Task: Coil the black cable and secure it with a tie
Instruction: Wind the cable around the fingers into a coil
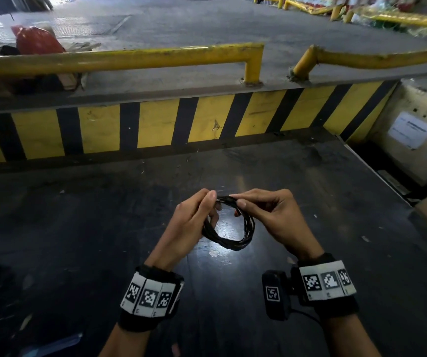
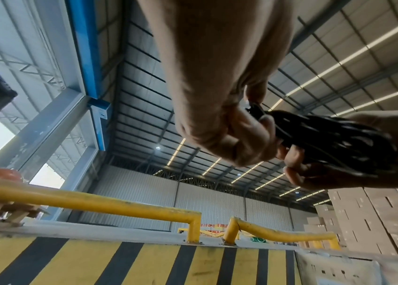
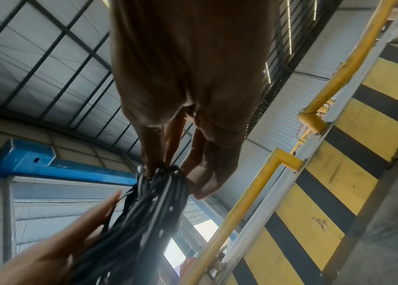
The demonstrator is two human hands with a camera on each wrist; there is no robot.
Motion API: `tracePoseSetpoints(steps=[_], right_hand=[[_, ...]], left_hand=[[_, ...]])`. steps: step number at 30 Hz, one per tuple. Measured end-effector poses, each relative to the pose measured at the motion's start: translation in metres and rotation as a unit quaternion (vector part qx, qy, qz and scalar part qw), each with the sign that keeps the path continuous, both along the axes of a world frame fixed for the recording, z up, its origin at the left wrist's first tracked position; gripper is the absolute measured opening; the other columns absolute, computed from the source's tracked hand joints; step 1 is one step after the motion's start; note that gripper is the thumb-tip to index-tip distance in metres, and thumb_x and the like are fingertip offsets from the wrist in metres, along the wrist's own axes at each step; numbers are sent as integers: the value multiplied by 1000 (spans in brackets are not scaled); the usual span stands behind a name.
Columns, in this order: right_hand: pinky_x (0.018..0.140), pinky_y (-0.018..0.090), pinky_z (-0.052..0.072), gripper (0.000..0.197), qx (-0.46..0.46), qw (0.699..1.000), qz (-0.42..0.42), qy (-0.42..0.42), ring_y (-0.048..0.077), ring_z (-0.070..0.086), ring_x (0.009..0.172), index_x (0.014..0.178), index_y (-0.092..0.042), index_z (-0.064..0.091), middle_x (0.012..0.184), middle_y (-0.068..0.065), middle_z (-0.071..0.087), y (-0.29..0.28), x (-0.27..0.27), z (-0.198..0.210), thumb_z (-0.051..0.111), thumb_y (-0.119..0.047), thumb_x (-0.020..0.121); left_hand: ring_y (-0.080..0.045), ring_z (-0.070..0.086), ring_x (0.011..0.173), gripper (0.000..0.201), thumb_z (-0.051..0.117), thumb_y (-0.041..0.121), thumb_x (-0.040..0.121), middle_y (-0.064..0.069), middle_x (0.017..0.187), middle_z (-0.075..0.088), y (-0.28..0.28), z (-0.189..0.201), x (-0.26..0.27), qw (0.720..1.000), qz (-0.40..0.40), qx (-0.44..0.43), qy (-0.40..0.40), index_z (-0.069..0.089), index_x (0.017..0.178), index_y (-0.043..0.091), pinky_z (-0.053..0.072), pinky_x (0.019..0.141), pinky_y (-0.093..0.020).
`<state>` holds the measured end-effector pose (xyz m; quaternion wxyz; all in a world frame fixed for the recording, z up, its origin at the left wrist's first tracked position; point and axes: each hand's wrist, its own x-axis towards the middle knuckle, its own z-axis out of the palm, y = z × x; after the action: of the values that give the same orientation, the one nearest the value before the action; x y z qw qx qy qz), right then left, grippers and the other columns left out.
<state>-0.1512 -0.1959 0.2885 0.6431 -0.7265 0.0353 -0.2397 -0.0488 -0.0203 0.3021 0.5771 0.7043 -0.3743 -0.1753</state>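
Both hands hold the black cable (image 1: 229, 225) up in the air, over a dark shiny floor (image 1: 78, 228). The left hand (image 1: 193, 220) has its fingers curled round the left side of the cable loop, and its thumb and first finger pinch the top of it. The right hand (image 1: 271, 215) pinches the top of the loop too, just beside the left fingertips, so the two hands almost touch there. The cable is wound into a round ring of many thin turns, and the ring hangs down between the hands. Something small seems to be pinched at the top of the bundle, but it is too blurry to tell whether it is a tie. Past the floor stands a low wall with yellow and black stripes (image 1: 160, 124). On top of it run yellow rails (image 1: 130, 57), with a gray platform behind. A red bag (image 1: 37, 39) sits far off on the left. Stacked brown boxes (image 2: 368, 221) stand at the right, under a high metal roof (image 2: 339, 57) with long strip lights.
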Motion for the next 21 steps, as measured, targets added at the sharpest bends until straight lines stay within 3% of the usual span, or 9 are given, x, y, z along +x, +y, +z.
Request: tracePoseSetpoints(steps=[2, 5, 8, 10, 13, 15, 17, 19, 21], right_hand=[[75, 20, 58, 22, 17, 999, -27, 2, 18, 74, 77, 109, 8, 75, 94, 24, 77, 3, -1, -4, 70, 1, 89], [80, 19, 56, 22, 16, 996, -82, 10, 13, 76, 83, 111, 0, 77, 88, 16, 80, 9, -1, -13, 70, -7, 92], [90, 19, 54, 27, -62, 992, -104, 41, 5, 75, 94, 121, -13, 74, 87, 2, 81, 15, -5, -23, 62, -21, 99], [84, 13, 50, 30, -101, 987, -114, 56, 0, 73, 89, 127, -16, 70, 88, -4, 80, 16, -9, -31, 61, -24, 99], [79, 8, 49, 32, -149, 975, -154, 57, 5, 74, 80, 128, -15, 69, 87, -12, 75, 14, -16, -44, 66, -16, 97], [79, 13, 53, 29, -164, 967, -182, 63, 7, 74, 76, 124, -14, 72, 85, -13, 76, 12, -23, -52, 67, -15, 96], [80, 24, 58, 26, -157, 965, -197, 74, 8, 74, 73, 120, -14, 75, 84, -6, 80, 8, -33, -62, 69, -15, 95], [76, 32, 59, 24, -145, 965, -196, 93, 9, 73, 71, 117, -14, 77, 82, -1, 80, 5, -43, -73, 70, -15, 94], [71, 32, 57, 24, -139, 968, -175, 114, 11, 72, 71, 116, -13, 77, 81, 2, 80, 6, -52, -82, 70, -16, 94]], left_hand=[[-10, 43, 49, 37, 37, 29, 107, -23, 67, 55, -5, -8, 0, 1000, 9, 4, -21, 52, 79, 9, 36, 43, -19], [-7, 41, 53, 36, 37, 27, 107, -7, 63, 51, -14, -19, -5, 997, 57, 5, -54, 49, 79, 8, 36, 49, -22], [-6, 43, 54, 37, 37, 32, 106, 0, 64, 51, -22, -32, -7, 993, 101, 10, -60, 49, 80, 7, 36, 50, -23], [-5, 44, 54, 38, 37, 34, 105, 3, 64, 52, -27, -40, -10, 992, 118, 13, -50, 50, 81, 7, 38, 50, -25], [-8, 47, 56, 40, 37, 34, 105, 1, 65, 54, -33, -55, -15, 993, 110, 26, -31, 51, 84, 3, 40, 53, -29], [-11, 51, 57, 37, 40, 32, 105, 0, 67, 59, -35, -66, -17, 995, 88, 48, -25, 54, 84, 5, 42, 56, -33], [-12, 56, 57, 33, 45, 32, 104, -2, 68, 65, -35, -76, -17, 996, 57, 65, -15, 60, 84, 10, 45, 56, -34], [-15, 64, 59, 22, 52, 30, 101, -6, 73, 70, -35, -84, -20, 998, 23, 61, 16, 64, 93, 13, 51, 55, -34], [-24, 72, 66, 14, 58, 23, 98, -13, 82, 73, -36, -90, -26, 997, 0, 42, 60, 65, 102, 11, 56, 60, -36]])
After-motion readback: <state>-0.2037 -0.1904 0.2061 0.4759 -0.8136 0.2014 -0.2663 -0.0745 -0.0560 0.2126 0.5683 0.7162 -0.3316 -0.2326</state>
